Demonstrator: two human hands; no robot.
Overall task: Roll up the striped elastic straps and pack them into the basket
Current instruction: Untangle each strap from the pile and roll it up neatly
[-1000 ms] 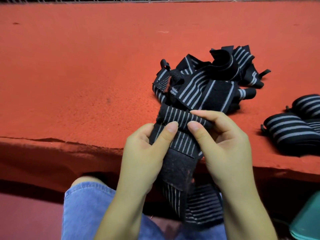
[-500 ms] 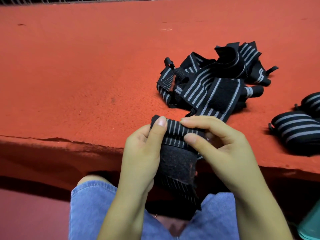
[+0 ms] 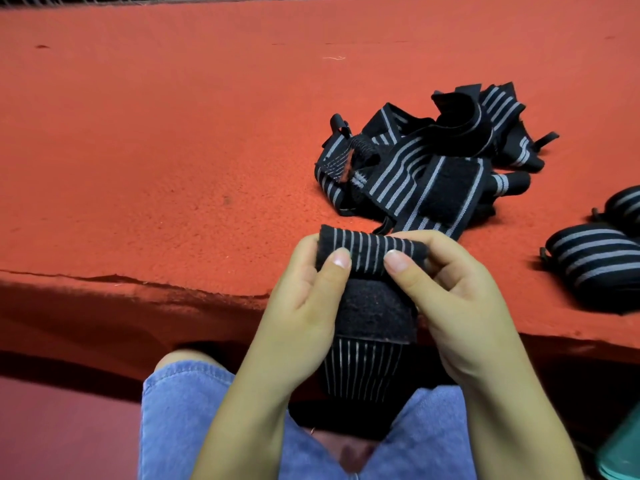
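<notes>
— Where's the strap point(image 3: 372, 252) she's working on?

— Right in front of her, at the near edge of the red table point(image 3: 173, 150). The rolled part sits between both hands; the loose tail with the fuzzy patch point(image 3: 375, 311) hangs down toward her lap.

— How's she holding it?

— Left hand point(image 3: 304, 303) pinches the left end of the roll, thumb on top, fingers behind. Right hand point(image 3: 446, 292) does the same on the right end. Both are curled tight on it.

— So what makes this step go well?

— I'd say even tension. The thumbs should press together so the roll turns straight, edges lined up, or it'll cone out. Keeping the tail taut helps, and I'd guess the patch fastens the roll once it comes round.

— And the rest?

— A tangled pile point(image 3: 426, 168) lies just beyond her hands. Two finished rolls point(image 3: 595, 261) wait to the right. The teal thing point(image 3: 623, 455) at the lower right corner may be the basket; I can't tell.
</notes>
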